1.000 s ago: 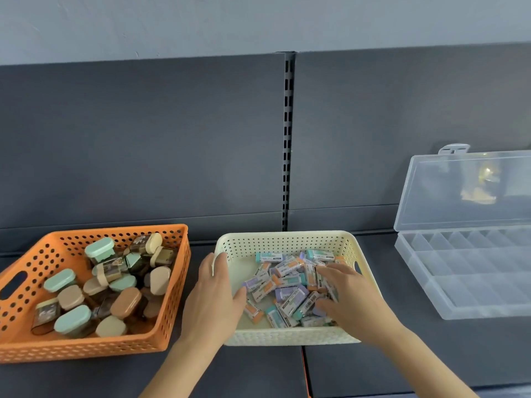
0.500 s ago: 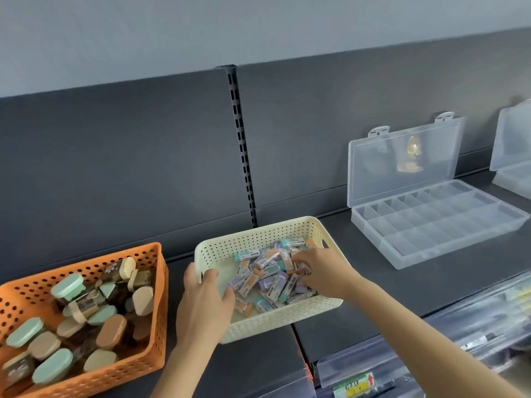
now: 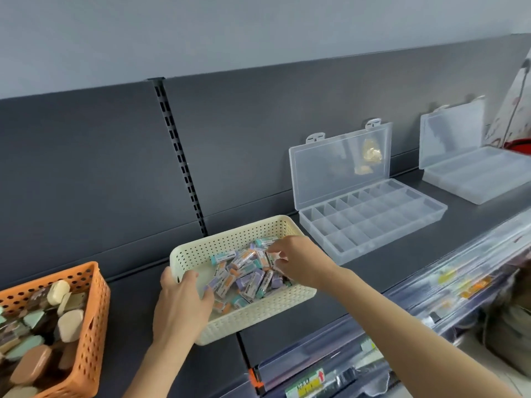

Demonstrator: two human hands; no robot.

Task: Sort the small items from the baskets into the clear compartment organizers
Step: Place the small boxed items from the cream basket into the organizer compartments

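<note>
Nearest, along the front edge of the dark grey metal shelf (image 3: pixel 344 285), runs a clear plastic label strip (image 3: pixel 416 300) holding a yellow-green price tag (image 3: pixel 309 384). At the near left of the shelf sits an orange perforated plastic basket (image 3: pixel 96 320), heaped with rounded lidded cases in beige, mint and brown (image 3: pixel 70 326).

Just right of it, apart from it, the left hand (image 3: pixel 179 308) grips the near left corner of a cream perforated plastic basket (image 3: pixel 258 314), fingers curled over the rim and thumb lying inside. The basket holds a loose pile of small sleeved blocks in purple, teal and orange (image 3: pixel 250 280), gathered toward its right half. The right hand (image 3: pixel 301 261) reaches in from the right over the far side of the pile, its fingers curled narrow and pinching one of the small sleeved blocks at the fingertips (image 3: pixel 271 252).

Beyond the basket's far right corner, close but not touching, lies a clear plastic compartment organizer (image 3: pixel 373 225), its hinged lid (image 3: pixel 321 179) standing open against the dark grey back panel (image 3: pixel 86 168). Farther right, well apart, a second clear plastic organizer (image 3: pixel 474 173) stands open likewise
</note>
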